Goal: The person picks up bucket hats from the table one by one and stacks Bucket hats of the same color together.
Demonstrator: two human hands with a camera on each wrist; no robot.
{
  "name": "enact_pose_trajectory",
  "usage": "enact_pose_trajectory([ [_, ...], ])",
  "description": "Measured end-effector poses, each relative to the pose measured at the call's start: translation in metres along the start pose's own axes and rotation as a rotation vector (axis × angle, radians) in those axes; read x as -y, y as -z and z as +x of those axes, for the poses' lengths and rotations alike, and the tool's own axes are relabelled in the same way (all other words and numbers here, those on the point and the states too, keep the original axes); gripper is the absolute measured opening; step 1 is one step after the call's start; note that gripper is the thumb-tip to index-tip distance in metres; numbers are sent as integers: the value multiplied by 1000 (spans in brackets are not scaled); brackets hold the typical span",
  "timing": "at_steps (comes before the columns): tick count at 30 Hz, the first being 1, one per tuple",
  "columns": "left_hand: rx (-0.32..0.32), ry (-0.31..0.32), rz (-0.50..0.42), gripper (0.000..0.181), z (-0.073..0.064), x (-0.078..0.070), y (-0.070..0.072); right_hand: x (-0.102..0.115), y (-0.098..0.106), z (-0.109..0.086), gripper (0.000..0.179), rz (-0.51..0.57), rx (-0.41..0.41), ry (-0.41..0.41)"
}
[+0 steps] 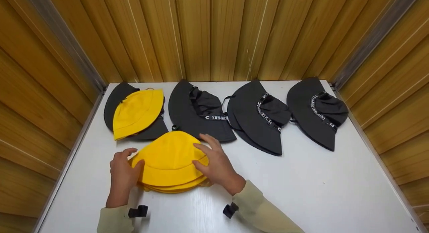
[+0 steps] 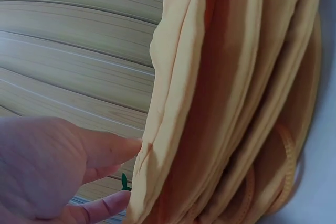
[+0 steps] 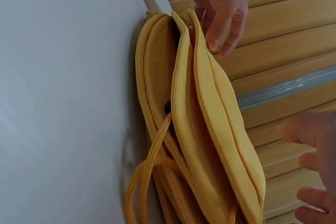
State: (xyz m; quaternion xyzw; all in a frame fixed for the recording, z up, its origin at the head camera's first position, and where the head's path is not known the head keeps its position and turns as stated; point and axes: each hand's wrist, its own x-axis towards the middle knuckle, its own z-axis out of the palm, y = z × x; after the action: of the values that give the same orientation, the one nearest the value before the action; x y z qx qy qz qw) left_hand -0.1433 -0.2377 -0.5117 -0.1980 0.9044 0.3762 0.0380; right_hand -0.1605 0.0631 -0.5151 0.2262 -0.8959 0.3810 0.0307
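A stack of several yellow bucket hats [image 1: 171, 159] lies folded flat on the white table, their brims layered toward the person. At the stack's left end is my left hand [image 1: 124, 169], its thumb over the top hat's edge. In the left wrist view, the left hand's fingertips [image 2: 128, 148] come right up to that hat's cloth. My right hand [image 1: 216, 162] hovers at the stack's right end with fingers spread. The right wrist view shows its fingers [image 3: 315, 156] apart from the top hat [image 3: 231, 124]. Yellow cords [image 3: 149, 174] hang from the layered brims.
Behind the stack, black bucket hats form a row: one under a yellow hat [image 1: 139, 112], then a black hat [image 1: 187, 112], an overlapping black pair [image 1: 251, 115] and another black hat [image 1: 311, 112]. Wood-look walls [image 1: 221, 35] enclose the white table [image 1: 318, 192].
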Motion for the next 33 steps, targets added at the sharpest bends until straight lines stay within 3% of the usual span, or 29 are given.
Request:
enact_pose_trajectory([
  [3, -14, -26, 11, 49, 1, -7, 0, 7, -12, 2, 52, -74, 82, 119],
  [6, -33, -68, 16, 50, 4, -14, -1, 4, -29, 1, 55, -153, 175, 166],
  [10, -32, -104, 8, 51, 10, -20, -1, -3, -43, -2, 55, -219, 265, 123],
  [16, -16, -133, 5, 50, 24, -24, 3, -4, -48, 0, 52, -285, 257, 114],
  [22, 8, -87, -10, 53, 49, -23, 15, -2, -50, 1, 53, -270, 298, 76],
  [29, -19, -68, -16, 52, 80, -17, 31, 0, -52, 3, 52, -238, 337, 33],
  [33, 9, 15, -8, 63, 98, -13, 40, 0, -53, 3, 52, -244, 345, 32],
])
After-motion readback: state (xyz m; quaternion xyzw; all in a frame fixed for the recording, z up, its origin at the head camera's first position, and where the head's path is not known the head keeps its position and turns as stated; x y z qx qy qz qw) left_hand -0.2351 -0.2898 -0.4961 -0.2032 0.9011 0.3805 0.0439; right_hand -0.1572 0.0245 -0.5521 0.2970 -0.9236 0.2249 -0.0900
